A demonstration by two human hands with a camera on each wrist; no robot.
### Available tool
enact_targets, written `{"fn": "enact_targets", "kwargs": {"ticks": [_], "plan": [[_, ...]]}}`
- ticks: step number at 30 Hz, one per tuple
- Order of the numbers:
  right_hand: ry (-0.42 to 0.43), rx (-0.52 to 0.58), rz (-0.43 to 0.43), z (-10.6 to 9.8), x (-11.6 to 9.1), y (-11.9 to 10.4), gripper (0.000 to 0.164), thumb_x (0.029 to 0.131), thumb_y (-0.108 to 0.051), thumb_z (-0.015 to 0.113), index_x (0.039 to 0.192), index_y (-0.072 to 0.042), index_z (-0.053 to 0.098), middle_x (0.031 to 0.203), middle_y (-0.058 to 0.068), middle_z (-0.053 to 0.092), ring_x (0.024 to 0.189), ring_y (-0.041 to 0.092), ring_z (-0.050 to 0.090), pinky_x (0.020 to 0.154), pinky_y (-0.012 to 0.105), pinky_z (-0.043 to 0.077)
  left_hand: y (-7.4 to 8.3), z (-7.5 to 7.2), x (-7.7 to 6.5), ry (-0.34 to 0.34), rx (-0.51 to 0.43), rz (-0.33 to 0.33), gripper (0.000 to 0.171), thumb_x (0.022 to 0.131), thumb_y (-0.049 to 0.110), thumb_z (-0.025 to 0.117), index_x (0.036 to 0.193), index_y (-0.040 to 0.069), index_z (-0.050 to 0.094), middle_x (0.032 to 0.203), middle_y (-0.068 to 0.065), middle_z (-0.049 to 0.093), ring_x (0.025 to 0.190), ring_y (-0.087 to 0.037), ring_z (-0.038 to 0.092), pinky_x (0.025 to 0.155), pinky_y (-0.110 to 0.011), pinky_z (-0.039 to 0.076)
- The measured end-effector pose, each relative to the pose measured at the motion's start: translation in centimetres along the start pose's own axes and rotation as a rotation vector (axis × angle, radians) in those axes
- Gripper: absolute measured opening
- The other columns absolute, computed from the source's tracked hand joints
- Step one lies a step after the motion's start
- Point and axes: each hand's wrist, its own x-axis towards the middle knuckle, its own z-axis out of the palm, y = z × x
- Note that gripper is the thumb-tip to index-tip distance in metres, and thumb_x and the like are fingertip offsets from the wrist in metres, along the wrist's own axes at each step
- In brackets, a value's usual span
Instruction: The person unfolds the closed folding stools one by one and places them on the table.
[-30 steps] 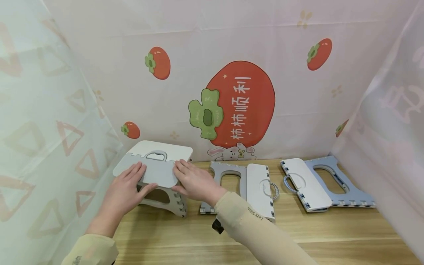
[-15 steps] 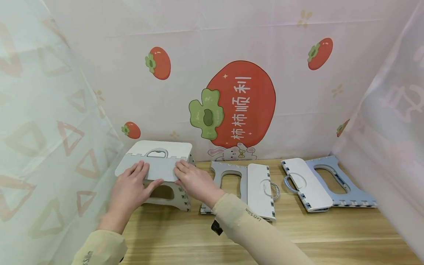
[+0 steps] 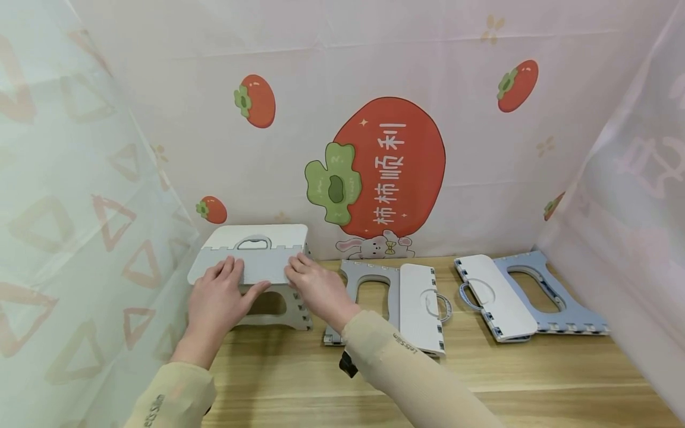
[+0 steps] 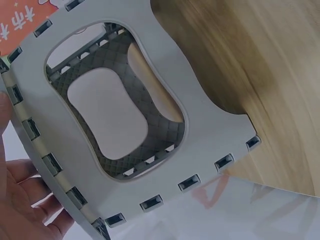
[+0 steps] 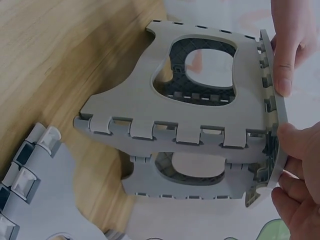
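Observation:
A grey-and-white folding stool [image 3: 267,265] stands unfolded on its legs at the left, against the back wall. My left hand [image 3: 222,297] rests on the grey front half of its seat, fingers laid over the top and thumb along the front edge. At the seat's front right corner, my right hand [image 3: 321,292] grips the edge with bent fingers. A carry handle [image 3: 254,242] lies in the middle of the seat. In the left wrist view, the stool's leg panel [image 4: 200,115] shows an oval opening, with the left fingers [image 4: 30,200] beside the seat.
A folded grey-and-white stool [image 3: 420,303] lies right of the standing one. Farther right is a folded blue-and-white stool [image 3: 500,297]. All are on a wooden table [image 3: 481,380], with a printed cloth [image 3: 299,148] behind and hanging sheets at both sides.
The standing stool has turned and shifted slightly back, so its front edge now runs nearly parallel to the back wall. Both hands moved with it, the left going right and up.

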Motion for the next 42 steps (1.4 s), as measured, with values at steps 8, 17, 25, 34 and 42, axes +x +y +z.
{"fn": "enact_targets", "kwargs": {"ticks": [8, 17, 25, 34, 42], "plan": [[0.024, 0.009, 0.022, 0.5, 0.1, 0.5, 0.022, 0.101, -0.023, 0.067, 0.121, -0.015, 0.072, 0.134, 0.002, 0.068, 0.130, 0.019, 0.061, 0.080, 0.027, 0.062, 0.7, 0.1, 0.5, -0.024, -0.007, -0.038, 0.080, 0.092, 0.060, 0.067, 0.138, -0.004, 0.057, 0.144, -0.028, 0.054, 0.129, -0.046, 0.050, 0.098, -0.066, 0.044], [-0.032, -0.001, 0.027, 0.2, 0.2, 0.8, 0.033, 0.101, -0.019, 0.066, 0.134, -0.013, 0.066, 0.143, 0.005, 0.062, 0.134, 0.020, 0.058, 0.082, 0.028, 0.062, 1.0, 0.4, 0.8, -0.012, -0.006, -0.056, 0.081, 0.092, 0.061, 0.065, 0.136, -0.006, 0.056, 0.144, -0.029, 0.054, 0.129, -0.048, 0.049, 0.098, -0.066, 0.044], [-0.111, 0.034, 0.050, 0.1, 0.1, 1.1, 0.042, 0.105, -0.019, 0.060, 0.145, -0.008, 0.056, 0.152, 0.009, 0.053, 0.142, 0.023, 0.049, 0.088, 0.030, 0.060, 1.3, 0.8, 1.1, 0.019, 0.007, -0.056, 0.080, 0.091, 0.061, 0.067, 0.133, -0.007, 0.056, 0.141, -0.030, 0.055, 0.126, -0.049, 0.051, 0.094, -0.066, 0.046], [-0.148, 0.082, 0.065, 0.1, 0.0, 1.3, 0.046, 0.106, -0.019, 0.058, 0.149, -0.008, 0.051, 0.157, 0.010, 0.048, 0.146, 0.024, 0.044, 0.092, 0.033, 0.059, 1.2, 0.8, 1.3, -0.001, 0.013, -0.063, 0.082, 0.092, 0.062, 0.063, 0.136, -0.008, 0.055, 0.142, -0.031, 0.053, 0.129, -0.049, 0.049, 0.096, -0.067, 0.045], [-0.193, 0.176, 0.029, 0.0, -0.4, 1.8, 0.049, 0.106, -0.017, 0.056, 0.153, -0.005, 0.045, 0.161, 0.012, 0.041, 0.149, 0.026, 0.038, 0.109, 0.036, 0.049, 1.2, 0.6, 1.1, -0.009, 0.022, -0.059, 0.082, 0.093, 0.060, 0.064, 0.137, -0.008, 0.054, 0.144, -0.032, 0.052, 0.129, -0.050, 0.049, 0.098, -0.068, 0.045]]}}
